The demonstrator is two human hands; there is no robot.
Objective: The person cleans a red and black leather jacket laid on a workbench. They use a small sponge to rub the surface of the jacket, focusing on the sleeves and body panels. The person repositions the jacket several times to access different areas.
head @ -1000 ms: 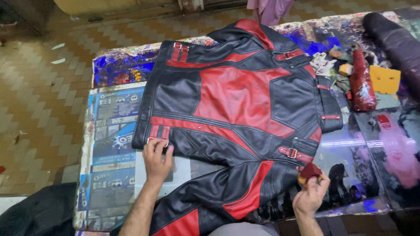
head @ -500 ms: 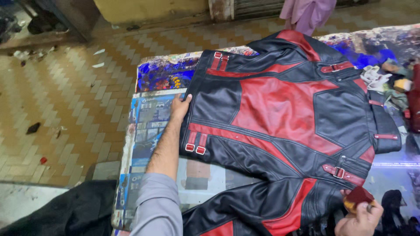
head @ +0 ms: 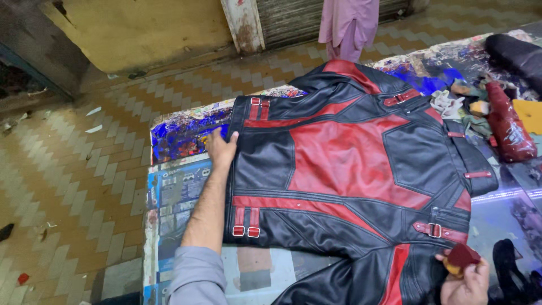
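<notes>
One black and red leather jacket, spread flat and back-side up across a paint-stained table, collar toward the far edge, sleeves folded along the sides. Red buckled straps at the near left hem, another pair near the left shoulder, one more at the right waist. Left hand laid on the jacket's left edge by the shoulder, fingers spread and pressing the leather down, forearm stretched along the jacket's side, grey sleeve at the bottom of the view. Right hand low at the near right corner, just beside the jacket's hem, fingers pinched around a small dark red sponge. Beyond the jacket's right sleeve, on the cluttered end of the table, a red bottle lying on its side, crumpled rags next to it, and a yellow pad at the edge of view. Under the jacket's left side, printed sheets covering the table. Around the table, a patterned tile floor. At the far side, close to the table, a person in pink clothing, seen only from the waist down.
</notes>
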